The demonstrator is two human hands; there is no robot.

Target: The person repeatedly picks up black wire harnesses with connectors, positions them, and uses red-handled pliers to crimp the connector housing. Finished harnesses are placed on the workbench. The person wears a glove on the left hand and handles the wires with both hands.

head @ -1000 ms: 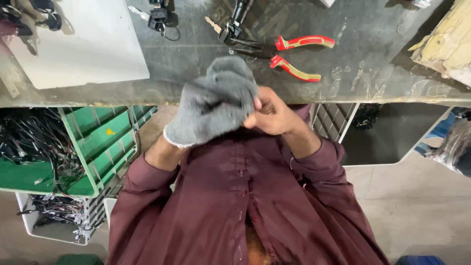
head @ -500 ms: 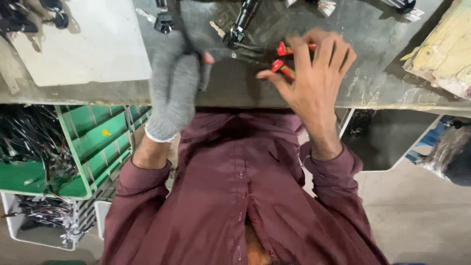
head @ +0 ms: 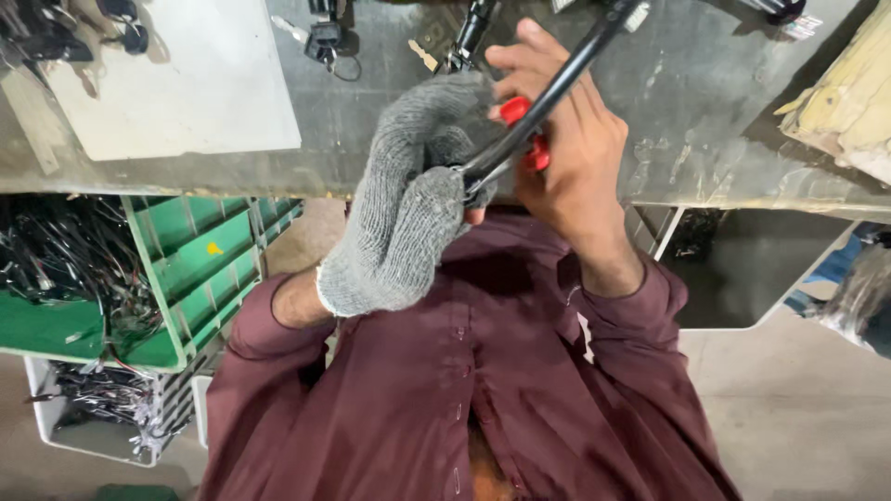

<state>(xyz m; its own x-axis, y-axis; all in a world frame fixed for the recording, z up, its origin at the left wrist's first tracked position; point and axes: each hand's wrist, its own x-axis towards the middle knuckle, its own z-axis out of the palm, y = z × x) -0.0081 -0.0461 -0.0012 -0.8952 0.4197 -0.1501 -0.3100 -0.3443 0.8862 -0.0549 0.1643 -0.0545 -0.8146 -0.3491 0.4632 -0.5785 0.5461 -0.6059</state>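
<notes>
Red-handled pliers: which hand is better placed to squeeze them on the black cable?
Probably right: the bare right hand grips the red-handled pliers, their tip at the black cable; the grey knit-gloved left hand just holds that cable.

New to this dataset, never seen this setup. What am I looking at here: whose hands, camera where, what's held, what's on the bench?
No machine here: a person works with their own hands. The single picture comes from a camera on their head, looking down over a maroon shirt to a grey workbench. The left hand wears a grey knit glove; the right hand is bare. Together they hold a black cable and red-handled pliers at the cable's end. On the bench lie a white board and keys. A green crate full of black wires sits below on the left.
</notes>
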